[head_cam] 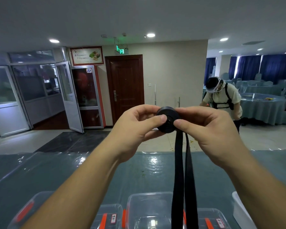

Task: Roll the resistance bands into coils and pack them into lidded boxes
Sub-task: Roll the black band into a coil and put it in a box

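A black resistance band (180, 171) is partly rolled into a tight coil (168, 119), held up at chest height. My left hand (135, 128) pinches the coil from the left with thumb on its face. My right hand (205, 128) pinches it from the right. Two flat tails of the band hang straight down from the coil and run out of the bottom of the frame, crossing in front of the boxes. Clear plastic boxes with orange latches (149, 210) stand at the near table edge below my arms.
The table (139, 171) has a teal cloth under shiny clear plastic. Another clear box (28, 210) stands at lower left and a white container (239, 210) at lower right. A person bends over a round table (262, 106) at far right.
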A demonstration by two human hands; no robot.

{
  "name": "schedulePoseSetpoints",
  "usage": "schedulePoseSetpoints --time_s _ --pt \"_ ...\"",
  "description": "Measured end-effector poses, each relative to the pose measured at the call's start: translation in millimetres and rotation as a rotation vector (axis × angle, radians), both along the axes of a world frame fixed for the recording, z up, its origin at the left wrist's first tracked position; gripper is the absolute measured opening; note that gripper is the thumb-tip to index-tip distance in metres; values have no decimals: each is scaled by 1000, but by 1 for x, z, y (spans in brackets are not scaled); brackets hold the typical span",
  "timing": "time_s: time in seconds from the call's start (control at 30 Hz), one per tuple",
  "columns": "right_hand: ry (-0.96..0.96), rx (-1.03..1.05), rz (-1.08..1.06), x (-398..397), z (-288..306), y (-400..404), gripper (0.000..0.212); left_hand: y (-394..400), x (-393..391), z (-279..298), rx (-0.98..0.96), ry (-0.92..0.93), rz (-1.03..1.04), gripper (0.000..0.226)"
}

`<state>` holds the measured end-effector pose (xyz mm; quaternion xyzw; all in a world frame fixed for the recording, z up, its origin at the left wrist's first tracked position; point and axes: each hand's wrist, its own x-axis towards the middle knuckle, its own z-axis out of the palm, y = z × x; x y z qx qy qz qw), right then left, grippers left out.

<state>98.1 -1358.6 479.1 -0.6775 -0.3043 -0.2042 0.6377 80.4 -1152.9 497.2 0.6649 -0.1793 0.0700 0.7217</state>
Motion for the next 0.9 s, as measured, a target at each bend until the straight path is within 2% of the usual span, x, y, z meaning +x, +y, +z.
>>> schedulePoseSetpoints --time_s 0.13,0.2,0.3,0.37,0.43,0.5,0.57,0.73,0.8,0.9 --pt "-10 -98 23 -2 6 -1 30 6 -1 7 356 -153 82 25" --pt "-31 -45 23 -3 6 2 28 5 1 8 296 -167 95 25" --pt "-9 79 20 -1 4 5 36 -3 2 0 78 -96 44 27" --pt "0 54 16 0 3 3 36 -6 4 -6 27 -54 30 27" --pt "0 -35 17 2 4 -1 31 -2 5 -6 132 -58 55 27" --pt "8 -114 24 2 6 -4 29 3 4 -1 336 -111 73 28" --pt "-6 -94 33 1 7 -4 26 7 4 3 376 -143 68 27" --pt "-3 130 67 2 2 1 31 -3 5 -2 10 -23 -2 31" --pt "14 75 52 2 0 -2 32 -2 5 -4 74 -19 6 30" --pt "6 -66 39 0 3 -5 29 2 3 0 359 -132 65 26"
